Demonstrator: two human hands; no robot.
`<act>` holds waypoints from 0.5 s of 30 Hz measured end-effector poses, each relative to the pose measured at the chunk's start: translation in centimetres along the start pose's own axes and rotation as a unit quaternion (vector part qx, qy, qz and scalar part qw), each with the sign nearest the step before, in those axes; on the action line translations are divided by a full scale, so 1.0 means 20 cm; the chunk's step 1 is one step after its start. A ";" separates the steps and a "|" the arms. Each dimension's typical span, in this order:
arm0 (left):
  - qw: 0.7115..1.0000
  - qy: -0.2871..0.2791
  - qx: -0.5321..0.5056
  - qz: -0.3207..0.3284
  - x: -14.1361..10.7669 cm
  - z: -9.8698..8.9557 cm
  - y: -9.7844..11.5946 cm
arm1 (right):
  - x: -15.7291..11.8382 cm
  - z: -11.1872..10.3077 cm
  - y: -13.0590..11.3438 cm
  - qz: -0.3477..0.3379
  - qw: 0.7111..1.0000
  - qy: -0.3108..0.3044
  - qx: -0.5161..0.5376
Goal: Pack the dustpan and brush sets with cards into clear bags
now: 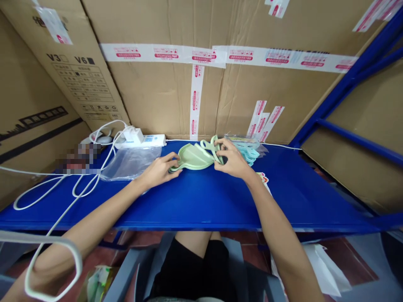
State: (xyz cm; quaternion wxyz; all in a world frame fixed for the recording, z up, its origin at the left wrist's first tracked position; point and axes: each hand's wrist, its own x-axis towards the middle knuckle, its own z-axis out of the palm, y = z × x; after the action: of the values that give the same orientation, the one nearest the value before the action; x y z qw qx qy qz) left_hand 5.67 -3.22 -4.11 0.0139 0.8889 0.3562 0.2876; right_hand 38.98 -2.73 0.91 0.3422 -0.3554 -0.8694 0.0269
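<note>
While my left hand (165,169) pinches the green shell (193,158) at its left end, I'd steady it; my right hand (232,159), half-curled, seemingly grips green loops (214,144).

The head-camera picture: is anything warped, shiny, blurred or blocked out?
In the head view, both arms look stretched toward the lower corners, likely wide-angle distortion; in the head view, pale highlights streak the clear plastic bag; in the head view, the near white cable loop looks soft, pixelation hides a patch at left, yet the pale green item's outline is fairly clear.
</note>
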 end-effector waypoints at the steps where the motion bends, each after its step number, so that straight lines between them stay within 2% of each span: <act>1: 1.000 0.016 0.016 -0.003 0.00 0.01 0.00 | -0.01 0.01 0.00 0.003 1.000 -0.022 -0.011; 5: 0.995 0.091 0.034 -0.023 0.00 0.05 0.02 | -0.03 0.03 0.00 0.017 0.992 -0.110 -0.061; 8: 0.993 0.105 0.042 -0.033 0.00 0.07 0.03 | -0.04 0.03 0.02 0.012 0.984 -0.150 -0.094; 11: 0.995 0.076 0.056 -0.029 -0.01 0.08 0.03 | -0.05 0.02 0.05 0.029 0.974 -0.190 -0.118; 15: 1.000 -0.004 0.016 0.009 0.00 0.04 0.02 | -0.04 0.01 0.04 0.070 0.966 -0.235 -0.085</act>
State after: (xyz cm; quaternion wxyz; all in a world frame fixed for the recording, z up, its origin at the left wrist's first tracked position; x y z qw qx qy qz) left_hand 6.37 -3.40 -4.76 -0.0010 0.8934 0.3528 0.2781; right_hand 39.78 -2.69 0.12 0.0937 -0.4265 -0.8976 0.0597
